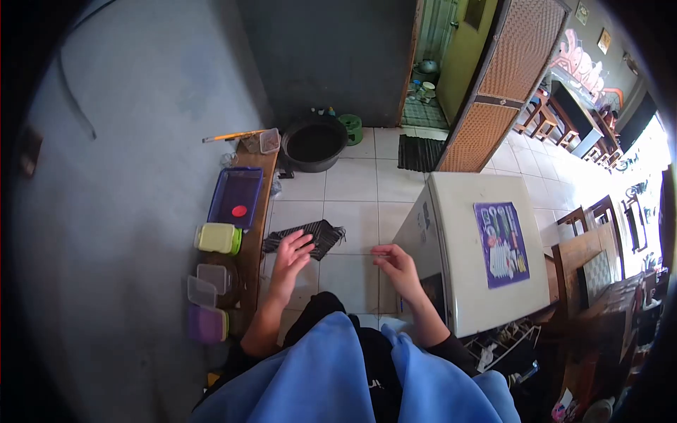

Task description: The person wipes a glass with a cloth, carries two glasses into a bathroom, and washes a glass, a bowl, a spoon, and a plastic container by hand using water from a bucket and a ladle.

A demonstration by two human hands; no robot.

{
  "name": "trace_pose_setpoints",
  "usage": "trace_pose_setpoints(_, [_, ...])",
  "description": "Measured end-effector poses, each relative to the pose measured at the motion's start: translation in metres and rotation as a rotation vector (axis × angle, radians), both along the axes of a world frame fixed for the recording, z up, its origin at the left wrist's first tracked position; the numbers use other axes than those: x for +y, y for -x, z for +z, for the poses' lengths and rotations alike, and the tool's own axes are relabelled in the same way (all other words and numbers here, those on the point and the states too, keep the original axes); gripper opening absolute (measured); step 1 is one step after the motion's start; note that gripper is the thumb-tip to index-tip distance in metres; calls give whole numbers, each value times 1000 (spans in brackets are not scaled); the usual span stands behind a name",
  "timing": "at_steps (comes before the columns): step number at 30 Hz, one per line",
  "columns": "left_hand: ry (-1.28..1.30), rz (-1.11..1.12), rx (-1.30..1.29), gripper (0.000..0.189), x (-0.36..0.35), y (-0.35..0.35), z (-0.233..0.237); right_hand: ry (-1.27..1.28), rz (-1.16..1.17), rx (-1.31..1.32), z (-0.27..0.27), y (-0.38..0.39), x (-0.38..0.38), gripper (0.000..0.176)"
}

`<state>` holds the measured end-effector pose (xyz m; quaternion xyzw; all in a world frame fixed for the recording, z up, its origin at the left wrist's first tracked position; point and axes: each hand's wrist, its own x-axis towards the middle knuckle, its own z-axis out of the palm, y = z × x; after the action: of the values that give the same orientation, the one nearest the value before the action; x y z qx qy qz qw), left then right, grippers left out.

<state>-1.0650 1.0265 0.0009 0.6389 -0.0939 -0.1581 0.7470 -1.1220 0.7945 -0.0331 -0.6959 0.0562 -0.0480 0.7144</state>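
My left hand (290,259) is raised in front of me with its fingers spread, holding nothing. Beyond and below it, a dark striped mat (326,238) lies crumpled on the floor; the hand overlaps it in view, and I see no grip on it. To the right, my right hand (398,269) hovers beside the white fridge (462,310), its fingers stretched out to the left and the thumb a little apart. Nothing shows clearly between those fingers. A purple printed sheet (502,245) lies on the fridge top.
Along the left wall, a wooden bench (252,271) carries a blue tray (236,197), a yellow-green container (217,238) and a purple container (204,324). Ahead stand a black tub (314,163) and a green stool (351,128). A woven partition (518,63) rises beyond the fridge.
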Motion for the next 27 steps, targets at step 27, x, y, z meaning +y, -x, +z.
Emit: trace_pose_setpoints(27, [67, -605, 174, 37, -365, -569, -2, 522, -314, 217, 3, -469, -301, 23])
